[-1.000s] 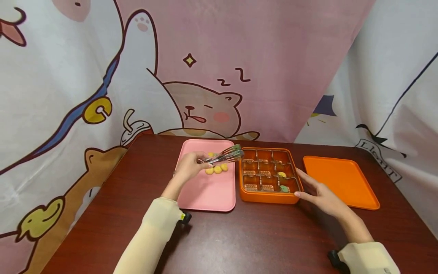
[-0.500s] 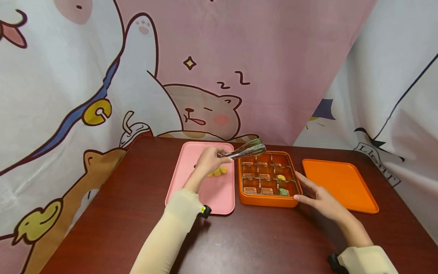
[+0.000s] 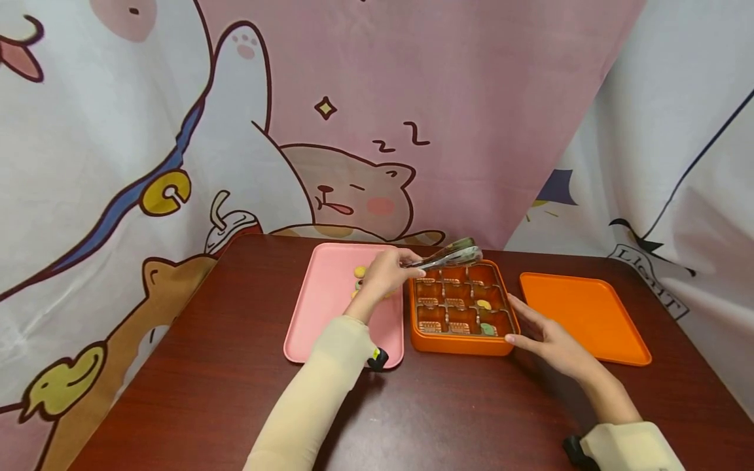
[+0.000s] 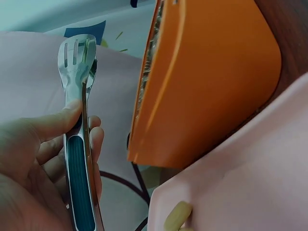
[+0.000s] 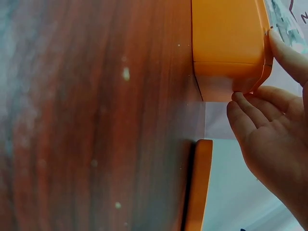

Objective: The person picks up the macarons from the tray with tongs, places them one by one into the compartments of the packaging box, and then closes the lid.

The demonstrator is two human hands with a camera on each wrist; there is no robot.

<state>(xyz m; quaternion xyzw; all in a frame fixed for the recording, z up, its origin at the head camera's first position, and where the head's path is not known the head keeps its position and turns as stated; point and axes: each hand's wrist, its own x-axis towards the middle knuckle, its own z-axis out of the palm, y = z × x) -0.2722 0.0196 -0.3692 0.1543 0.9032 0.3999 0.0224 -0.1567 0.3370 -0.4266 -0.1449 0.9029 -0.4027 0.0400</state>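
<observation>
My left hand (image 3: 385, 271) grips metal tongs (image 3: 444, 256) by their handles, thumb on one side and fingers on the other. The tongs' slotted heads point right, over the back of an orange box (image 3: 462, 345). In the left wrist view the tongs (image 4: 79, 168) are nearly closed; a greenish sliver shows at the heads, too unclear to name. Clear compartments divide the box; one holds a small yellow piece (image 3: 484, 305), another a green piece (image 3: 487, 329). My right hand (image 3: 556, 343) touches the box's right side with nearly straight fingers, thumb at the front corner.
A pink tray (image 3: 321, 327) stands left of the box, bearing several small pieces, including a yellow one (image 3: 360, 271), partly hidden by my left hand. To the right lies a flat orange lid or tray (image 3: 583, 320). A printed curtain (image 3: 471, 131) hangs behind the brown table (image 3: 448, 418).
My left hand has carried the tongs rightward, from above the pink tray to above the back of the orange box. The right hand stays at the box's side.
</observation>
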